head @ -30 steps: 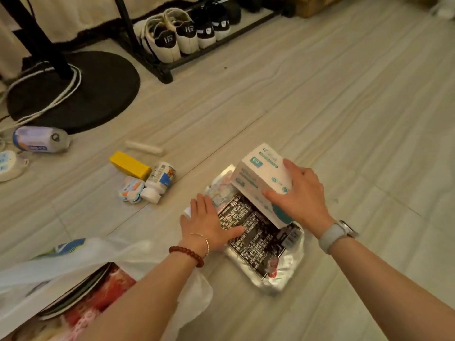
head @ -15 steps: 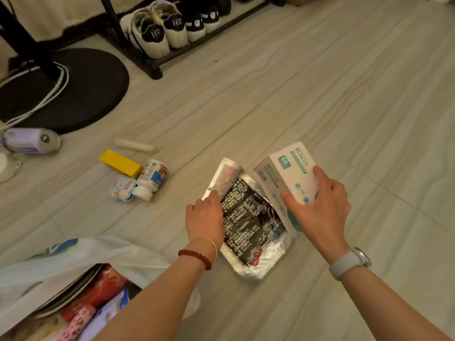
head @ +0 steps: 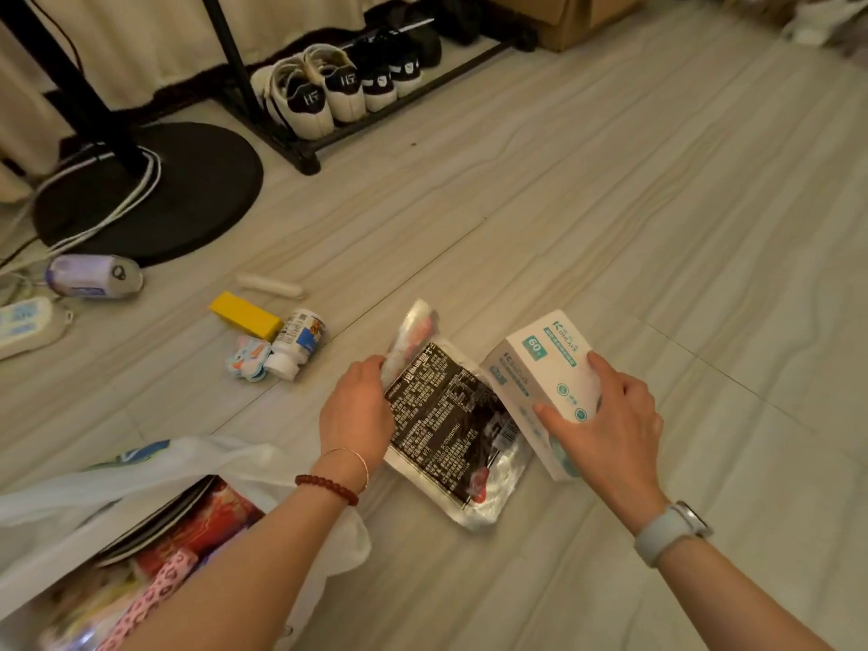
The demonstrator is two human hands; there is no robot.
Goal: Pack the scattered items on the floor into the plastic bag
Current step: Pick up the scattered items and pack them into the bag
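Head view shows our left hand (head: 359, 411) with its fingers curled on the edge of the shiny packet (head: 451, 429) on the floor (head: 610, 204). Our right hand (head: 606, 415) holds the white box (head: 540, 368), fingers bent round it. We think we should lift both flat and slide them slowly into the plastic bag (head: 70, 500) by our left arm, so nothing spills.

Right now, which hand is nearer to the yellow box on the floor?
Left. The left hand grips the foil packet's edge, below-right of the yellow box and apart from it. The right hand holds the white box, farther right.
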